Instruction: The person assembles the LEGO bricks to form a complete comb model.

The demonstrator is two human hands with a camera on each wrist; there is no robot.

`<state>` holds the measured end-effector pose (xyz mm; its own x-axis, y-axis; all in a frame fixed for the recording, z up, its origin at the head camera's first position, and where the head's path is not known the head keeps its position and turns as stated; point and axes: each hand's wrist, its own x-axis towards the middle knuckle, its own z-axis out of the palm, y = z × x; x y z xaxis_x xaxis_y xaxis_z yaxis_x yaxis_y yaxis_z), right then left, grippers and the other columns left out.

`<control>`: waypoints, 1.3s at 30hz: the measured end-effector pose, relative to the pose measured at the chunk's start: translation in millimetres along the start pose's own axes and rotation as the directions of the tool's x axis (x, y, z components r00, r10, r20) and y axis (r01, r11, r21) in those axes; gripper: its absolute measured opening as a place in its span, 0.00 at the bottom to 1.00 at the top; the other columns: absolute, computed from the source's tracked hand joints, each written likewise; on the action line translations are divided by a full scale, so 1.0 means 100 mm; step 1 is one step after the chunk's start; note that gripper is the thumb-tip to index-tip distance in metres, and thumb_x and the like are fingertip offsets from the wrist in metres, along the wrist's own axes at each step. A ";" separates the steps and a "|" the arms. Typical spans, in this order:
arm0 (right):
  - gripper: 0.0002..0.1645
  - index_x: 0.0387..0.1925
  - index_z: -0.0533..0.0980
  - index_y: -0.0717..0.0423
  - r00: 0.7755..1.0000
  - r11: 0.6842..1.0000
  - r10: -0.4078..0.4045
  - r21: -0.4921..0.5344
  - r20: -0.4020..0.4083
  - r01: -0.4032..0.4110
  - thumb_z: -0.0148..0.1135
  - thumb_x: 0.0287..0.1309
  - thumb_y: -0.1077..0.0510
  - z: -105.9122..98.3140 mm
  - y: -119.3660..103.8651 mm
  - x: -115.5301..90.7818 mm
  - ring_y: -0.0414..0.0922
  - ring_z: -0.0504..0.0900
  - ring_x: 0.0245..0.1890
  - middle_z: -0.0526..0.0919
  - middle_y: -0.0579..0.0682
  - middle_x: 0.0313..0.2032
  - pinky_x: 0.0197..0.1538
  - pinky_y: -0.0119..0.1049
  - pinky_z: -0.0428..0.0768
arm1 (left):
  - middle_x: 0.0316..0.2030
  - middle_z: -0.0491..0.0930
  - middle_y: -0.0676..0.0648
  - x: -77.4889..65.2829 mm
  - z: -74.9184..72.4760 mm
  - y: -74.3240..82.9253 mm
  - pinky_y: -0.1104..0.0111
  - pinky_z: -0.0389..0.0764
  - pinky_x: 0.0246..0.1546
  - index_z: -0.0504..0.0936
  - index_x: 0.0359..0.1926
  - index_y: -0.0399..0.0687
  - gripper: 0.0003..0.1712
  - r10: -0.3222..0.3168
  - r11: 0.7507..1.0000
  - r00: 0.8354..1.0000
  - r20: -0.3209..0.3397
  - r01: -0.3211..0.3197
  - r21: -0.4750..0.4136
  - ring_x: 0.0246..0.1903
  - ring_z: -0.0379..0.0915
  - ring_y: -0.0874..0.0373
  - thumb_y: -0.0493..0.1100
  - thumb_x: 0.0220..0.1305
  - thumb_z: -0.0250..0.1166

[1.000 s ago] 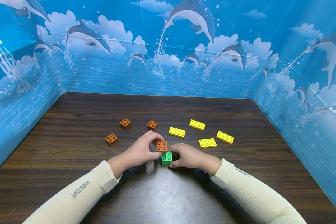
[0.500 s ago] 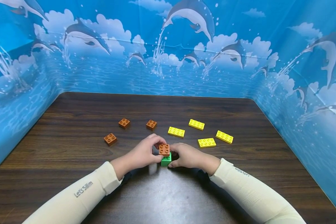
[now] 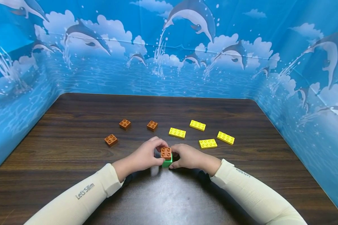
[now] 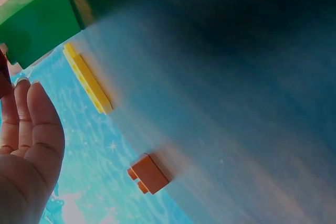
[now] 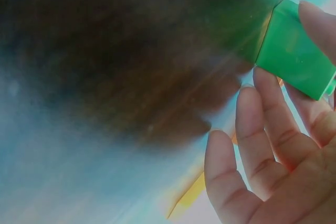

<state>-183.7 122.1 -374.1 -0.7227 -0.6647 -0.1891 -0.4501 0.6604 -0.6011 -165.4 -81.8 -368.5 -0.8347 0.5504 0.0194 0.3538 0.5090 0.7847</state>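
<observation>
In the head view, my left hand (image 3: 145,155) pinches a brown 2x2 toy building brick (image 3: 166,152) between thumb and fingers. That brick sits right over a green brick (image 3: 167,164) and covers most of its top in this view. My right hand (image 3: 190,157) grips the green brick from the right side, keeping it on the table. In the right wrist view the thumb lies on one face of the green brick (image 5: 296,51), with fingertips at the opposite side. The left wrist view shows only an edge of the brown brick (image 4: 4,81) beside the green brick's studs.
Three loose brown bricks (image 3: 111,140) lie on the dark wood table (image 3: 81,118), left of and beyond my hands. Several yellow 2x4 plates (image 3: 208,143) are spread behind and to the right. A blue dolphin-print sheet (image 3: 124,78) encloses the table's back and sides.
My left hand has moved right and toward me, bringing the brown brick from behind the green brick to over its top. The right hand keeps its grip in place.
</observation>
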 end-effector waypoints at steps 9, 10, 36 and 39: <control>0.18 0.44 0.78 0.53 1.000 1.000 -0.010 0.027 0.006 0.009 0.73 0.51 0.58 0.00 0.00 0.00 0.39 0.78 0.40 0.81 0.43 0.39 0.47 0.40 0.77 | 0.42 0.72 0.48 0.01 0.01 0.01 0.66 0.76 0.37 0.78 0.48 0.45 0.19 -0.006 1.000 1.000 0.015 0.006 -0.007 0.44 0.70 0.51 0.34 0.53 0.67; 0.18 0.44 0.78 0.53 1.000 1.000 -0.014 0.028 0.006 0.013 0.73 0.51 0.58 0.00 0.00 0.00 0.39 0.78 0.40 0.81 0.43 0.38 0.47 0.40 0.77 | 0.42 0.72 0.48 0.01 0.01 0.01 0.66 0.76 0.38 0.78 0.48 0.45 0.19 -0.008 1.000 1.000 0.016 0.009 -0.006 0.44 0.70 0.51 0.34 0.53 0.67; 0.17 0.42 0.77 0.52 1.000 1.000 -0.009 0.003 0.009 0.009 0.73 0.51 0.57 -0.01 -0.01 0.01 0.38 0.79 0.39 0.81 0.42 0.37 0.45 0.38 0.77 | 0.40 0.72 0.50 0.05 0.04 0.00 0.63 0.75 0.42 0.77 0.43 0.47 0.17 -0.027 0.999 0.999 0.031 0.026 0.046 0.42 0.70 0.55 0.34 0.51 0.68; 0.17 0.42 0.77 0.52 1.000 1.000 -0.011 -0.002 0.010 0.011 0.73 0.51 0.57 -0.01 -0.01 0.01 0.38 0.78 0.38 0.80 0.42 0.37 0.44 0.37 0.77 | 0.40 0.72 0.50 0.05 0.05 0.01 0.64 0.74 0.42 0.77 0.43 0.47 0.17 -0.036 0.998 0.999 0.032 0.034 0.048 0.42 0.70 0.55 0.34 0.51 0.68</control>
<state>-184.9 121.2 -373.3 -0.7123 -0.6756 -0.1902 -0.4592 0.6536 -0.6017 -167.5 -75.7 -370.8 -0.8329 0.5526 -0.0283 0.3450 0.5587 0.7542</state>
